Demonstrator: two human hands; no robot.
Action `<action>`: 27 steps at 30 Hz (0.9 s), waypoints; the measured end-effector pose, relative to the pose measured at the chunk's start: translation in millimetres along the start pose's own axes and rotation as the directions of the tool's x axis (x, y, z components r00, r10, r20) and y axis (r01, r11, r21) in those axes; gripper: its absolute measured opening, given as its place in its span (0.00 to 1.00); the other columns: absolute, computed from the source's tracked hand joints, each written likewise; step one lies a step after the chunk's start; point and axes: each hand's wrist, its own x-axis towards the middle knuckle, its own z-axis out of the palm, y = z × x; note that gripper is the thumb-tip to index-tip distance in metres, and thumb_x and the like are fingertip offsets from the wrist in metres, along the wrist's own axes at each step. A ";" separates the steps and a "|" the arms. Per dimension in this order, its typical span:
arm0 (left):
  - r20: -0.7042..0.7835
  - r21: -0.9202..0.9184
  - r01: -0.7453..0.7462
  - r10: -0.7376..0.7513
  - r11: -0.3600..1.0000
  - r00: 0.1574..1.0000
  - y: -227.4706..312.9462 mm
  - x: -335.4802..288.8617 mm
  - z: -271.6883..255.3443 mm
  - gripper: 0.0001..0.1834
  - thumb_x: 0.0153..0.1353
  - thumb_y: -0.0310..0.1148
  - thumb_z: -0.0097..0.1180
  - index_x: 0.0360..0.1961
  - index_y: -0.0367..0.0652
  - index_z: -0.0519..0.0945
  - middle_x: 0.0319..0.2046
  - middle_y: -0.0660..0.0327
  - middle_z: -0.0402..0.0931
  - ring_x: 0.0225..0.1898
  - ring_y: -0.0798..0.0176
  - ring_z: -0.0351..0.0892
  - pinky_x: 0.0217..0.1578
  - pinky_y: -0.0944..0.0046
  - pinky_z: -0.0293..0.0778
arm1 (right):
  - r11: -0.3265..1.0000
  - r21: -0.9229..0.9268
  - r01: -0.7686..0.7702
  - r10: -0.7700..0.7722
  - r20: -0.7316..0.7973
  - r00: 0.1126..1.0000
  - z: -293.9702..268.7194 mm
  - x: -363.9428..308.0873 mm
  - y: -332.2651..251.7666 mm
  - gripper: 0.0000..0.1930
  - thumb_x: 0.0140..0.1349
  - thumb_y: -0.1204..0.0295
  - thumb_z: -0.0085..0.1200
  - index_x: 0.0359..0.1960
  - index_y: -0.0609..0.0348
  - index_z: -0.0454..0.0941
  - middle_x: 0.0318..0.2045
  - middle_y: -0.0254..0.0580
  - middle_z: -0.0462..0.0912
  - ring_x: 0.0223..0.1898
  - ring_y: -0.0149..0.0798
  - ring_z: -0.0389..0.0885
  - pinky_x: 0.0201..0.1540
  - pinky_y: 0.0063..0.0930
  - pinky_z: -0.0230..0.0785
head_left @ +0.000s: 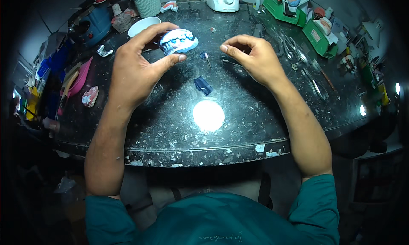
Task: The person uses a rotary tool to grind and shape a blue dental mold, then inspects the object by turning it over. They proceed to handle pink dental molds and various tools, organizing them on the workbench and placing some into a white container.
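My left hand (137, 66) is closed round a blue-and-white dental cast (178, 41), its thumb below and fingers behind and above. The cast is raised over the workbench, with its row of teeth showing. Across from it, to the right, hovers my right hand (257, 57), its thumb and forefinger pressed together in a pinch. Whether anything small sits between those fingertips cannot be made out. On the bench between the hands lie a small tool with a thin metal shank (207, 59) and, nearer me, a dark blue scrap of sheet (203, 86).
Several metal hand tools (294, 51) lie at the right, near green bins (319, 38) holding casts. A white control unit (223, 0) stands at the back. Leftward are a white bowl (144, 26), a blue machine (94, 25), a pink rubber bowl (83, 78) and a pinkish cast (90, 97).
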 end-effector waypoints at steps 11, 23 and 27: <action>0.176 0.413 -0.036 -0.041 0.910 0.984 -29.1 -0.1 10.2 0.31 0.45 0.30 0.77 0.53 0.45 0.82 0.51 0.60 0.82 0.56 0.57 0.79 0.57 0.55 0.75 | 0.960 -0.277 -0.042 0.103 0.211 0.972 29.9 46.9 -1.1 0.13 0.60 0.63 0.65 0.40 0.57 0.89 0.35 0.45 0.90 0.41 0.41 0.88 0.49 0.35 0.78; 0.218 0.475 -0.125 0.021 0.871 0.976 -19.4 -2.8 4.2 0.29 0.46 0.37 0.77 0.51 0.43 0.84 0.47 0.58 0.84 0.48 0.58 0.84 0.46 0.58 0.80 | 0.960 0.239 -0.145 0.079 0.263 0.961 29.7 47.3 14.0 0.08 0.59 0.70 0.64 0.33 0.63 0.85 0.29 0.37 0.87 0.32 0.27 0.83 0.38 0.23 0.76; 0.247 0.383 -0.064 -0.035 0.922 0.969 -11.5 -1.8 -3.2 0.20 0.56 0.34 0.72 0.49 0.39 0.86 0.47 0.54 0.86 0.47 0.59 0.86 0.48 0.62 0.79 | 0.843 0.439 -0.312 0.127 0.401 0.907 23.3 38.8 5.1 0.07 0.62 0.73 0.62 0.37 0.65 0.83 0.32 0.40 0.87 0.33 0.27 0.83 0.38 0.20 0.75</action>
